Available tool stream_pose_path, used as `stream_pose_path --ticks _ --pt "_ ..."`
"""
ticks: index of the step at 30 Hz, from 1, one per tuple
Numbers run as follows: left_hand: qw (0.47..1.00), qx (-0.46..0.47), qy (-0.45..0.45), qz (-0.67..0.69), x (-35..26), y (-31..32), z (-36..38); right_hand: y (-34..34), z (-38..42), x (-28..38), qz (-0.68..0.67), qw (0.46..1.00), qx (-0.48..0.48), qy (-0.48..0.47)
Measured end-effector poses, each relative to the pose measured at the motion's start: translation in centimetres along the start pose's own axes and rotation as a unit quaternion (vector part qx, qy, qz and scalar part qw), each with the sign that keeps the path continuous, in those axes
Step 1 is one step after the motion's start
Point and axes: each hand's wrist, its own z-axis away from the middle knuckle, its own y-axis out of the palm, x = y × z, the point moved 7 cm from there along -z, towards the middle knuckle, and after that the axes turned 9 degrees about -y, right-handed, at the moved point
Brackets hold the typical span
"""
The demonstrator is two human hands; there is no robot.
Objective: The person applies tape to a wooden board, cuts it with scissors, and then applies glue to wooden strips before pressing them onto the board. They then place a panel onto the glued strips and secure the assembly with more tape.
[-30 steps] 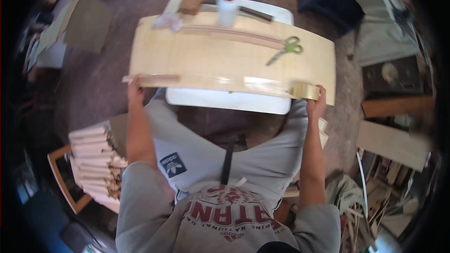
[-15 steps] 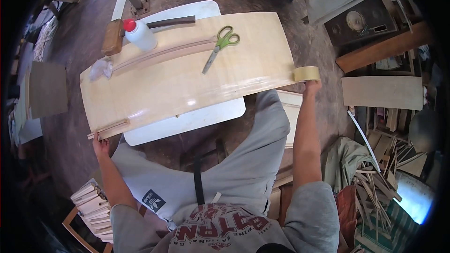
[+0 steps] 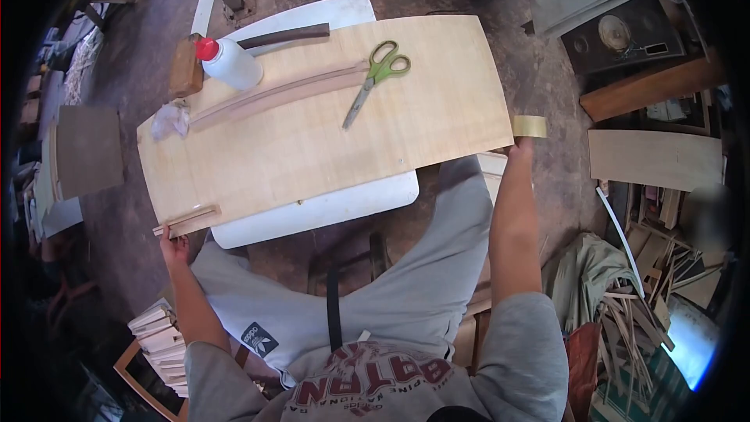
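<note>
Held the roll of tape (image 3: 530,126) in the right hand (image 3: 522,146), just beside the near right corner of the pale wooden board (image 3: 449,90). Could not make out the exact wrap of the fingers, with most of them hidden by the roll. Could not tell, either, about contact between tape and board. Pinched the short wooden strip (image 3: 186,221) with the left hand (image 3: 175,245), at the near left corner of the board, with thumb and fingers close together. Kept both arms spread wide, one hand at each end.

Saw the board laid across a white tabletop (image 3: 320,208), jutting past it on the left and right. Noted a long wooden strip (image 3: 277,97) lying along the board, with a crumpled plastic bag (image 3: 170,119) at its left end and green-handled scissors (image 3: 371,84) at its right end. Saw the scissors shut, with blades aimed toward the near edge.

Spotted a white bottle (image 3: 234,64) with a red cap near the far edge, upright, beside a brown wooden block (image 3: 186,70). Noticed a dark bar (image 3: 285,36) reaching out to the right from behind the bottle. Could not tell about any join between block and bar. Sat with gray pants (image 3: 422,262) partly under the board.
</note>
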Motion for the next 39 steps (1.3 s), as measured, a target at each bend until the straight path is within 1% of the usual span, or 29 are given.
stream_pose_path --ticks 2,5,7,9,10,11,13,14,15,16,17,18,19,20,21,22,23,24,25,27,28,31,32,35,38,39 --pt "1.000 -0.001 -0.007 0.006 0.1 -0.3 -0.8 0.2 1.0 -0.5 -0.021 0.999 0.001 0.026" --pt "1.000 0.017 -0.004 -0.004 -0.1 -0.2 -0.9 0.4 1.0 -2.1 -0.018 0.998 0.032 0.045" --pt "1.000 0.021 -0.015 0.009 0.6 0.2 -1.0 0.0 0.3 -3.4 -0.007 0.995 0.082 0.051" --pt "1.000 0.011 -0.008 0.024 0.8 0.6 0.1 -0.5 -0.5 -5.2 0.002 0.985 0.163 0.060" --pt "0.999 0.016 -0.016 0.035 1.0 0.9 0.5 -0.8 -0.2 -5.3 0.017 0.983 0.173 0.065" --pt "0.999 0.033 -0.019 0.030 1.0 1.5 1.2 -1.4 0.4 -5.2 0.034 0.982 0.171 0.073" --pt "0.999 0.023 -0.002 0.035 1.1 1.8 1.4 -1.1 5.7 -2.3 0.085 0.994 0.054 0.034" --pt "0.999 0.020 -0.003 0.040 1.2 1.9 1.6 -4.4 2.8 -0.4 0.162 0.986 -0.021 -0.043" --pt "0.999 0.019 -0.005 0.044 1.3 2.2 1.8 -7.3 -0.1 1.5 0.235 0.960 -0.097 -0.121" --pt "0.999 0.015 -0.004 0.044 1.4 2.7 1.7 -4.5 4.9 4.8 0.203 0.925 -0.136 -0.291" --pt "0.999 0.008 -0.004 0.046 1.4 3.1 2.0 -0.2 12.7 7.9 0.163 0.861 -0.169 -0.451" --pt "0.999 -0.001 -0.004 0.046 1.5 3.0 2.4 5.0 17.4 8.3 0.249 0.822 -0.119 -0.498" --pt "0.999 -0.009 -0.005 0.052 1.6 2.8 2.3 10.5 21.9 7.6 0.331 0.771 -0.070 -0.539" --pt "0.998 -0.014 -0.006 0.057 1.6 2.8 1.8 16.4 26.8 4.7 0.330 0.792 0.045 -0.512" --pt "0.998 -0.017 -0.006 0.063 1.7 2.9 1.6 20.4 27.0 0.6 0.359 0.732 0.176 -0.552" --pt "0.997 -0.008 0.000 0.078 1.8 2.9 1.2 24.6 30.0 -4.3 0.396 0.711 0.287 -0.506" --pt "0.996 0.001 0.007 0.093 1.9 3.0 0.6 27.7 32.3 -8.7 0.492 0.624 0.335 -0.507" --pt "0.994 0.008 0.013 0.108 2.1 2.9 0.4 30.9 36.7 -11.2 0.486 0.536 0.368 -0.584" --pt "0.995 -0.002 0.040 0.094 1.6 3.1 1.5 33.2 40.3 -13.2 0.473 0.441 0.396 -0.652" --pt "0.993 -0.028 0.090 0.066 0.3 3.7 4.5 36.1 41.1 -16.8 0.526 0.377 0.389 -0.655" --pt "0.994 -0.067 0.078 0.047 0.2 3.2 4.4 37.0 41.6 -18.5 0.550 0.344 0.384 -0.657" --pt "0.989 -0.088 0.111 0.040 -0.1 3.5 5.6 38.5 40.8 -19.6 0.594 0.281 0.402 -0.637" --pt "0.989 -0.083 0.120 0.039 -0.4 3.5 5.9 38.6 40.4 -19.8 0.586 0.254 0.411 -0.650" --pt "0.988 -0.066 0.137 0.038 -0.5 3.7 5.4 37.9 42.7 -18.8 0.540 0.224 0.435 -0.685" --pt "0.988 -0.052 0.140 0.050 -0.2 3.7 4.6 36.7 42.7 -18.8 0.549 0.282 0.468 -0.633" --pt "0.988 -0.046 0.141 0.051 -0.1 3.7 4.3 36.5 42.9 -18.8 0.559 0.266 0.441 -0.650"
